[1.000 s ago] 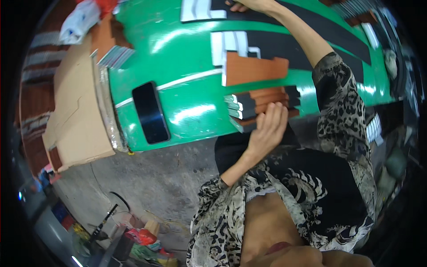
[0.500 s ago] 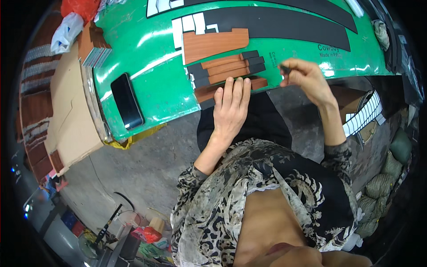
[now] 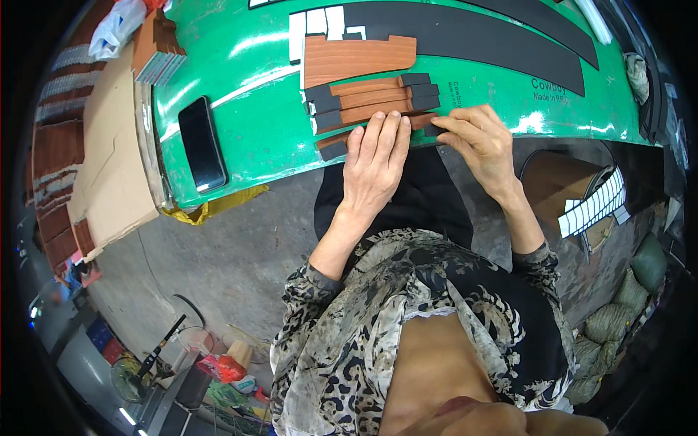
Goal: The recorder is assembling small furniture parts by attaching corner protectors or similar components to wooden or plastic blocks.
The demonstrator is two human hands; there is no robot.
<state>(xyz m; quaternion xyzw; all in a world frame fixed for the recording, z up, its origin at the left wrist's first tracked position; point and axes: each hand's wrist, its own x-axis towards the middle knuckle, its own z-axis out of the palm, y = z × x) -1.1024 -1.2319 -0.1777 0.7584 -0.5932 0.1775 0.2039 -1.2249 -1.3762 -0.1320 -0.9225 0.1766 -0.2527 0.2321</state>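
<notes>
My left hand [image 3: 374, 161] lies with outstretched fingers on the nearest brown strip [image 3: 334, 145], at the front edge of the green table [image 3: 251, 163]. The strip's near left end is dark grey, and its middle is hidden under the fingers. At the strip's right end, my right hand [image 3: 476, 142] pinches a small dark piece [image 3: 431, 129], mostly covered by the fingertips. Just beyond lie several similar brown strips [image 3: 374, 97] with dark grey ends, side by side. A wider brown panel [image 3: 356, 62] lies behind them.
Long black curved sheets [image 3: 472, 47] stretch across the table's far side. A phone [image 3: 203, 144] lies at the left. Further left are cardboard [image 3: 109, 152], a stack of brown pieces [image 3: 157, 47] and a white plastic bag [image 3: 116, 30]. A brown curved item [image 3: 552, 178] stands below at right.
My right hand has moved left, bringing the small dark piece from above the table to the strip's right end. My left hand stays on the strip. The view has shifted slightly.
</notes>
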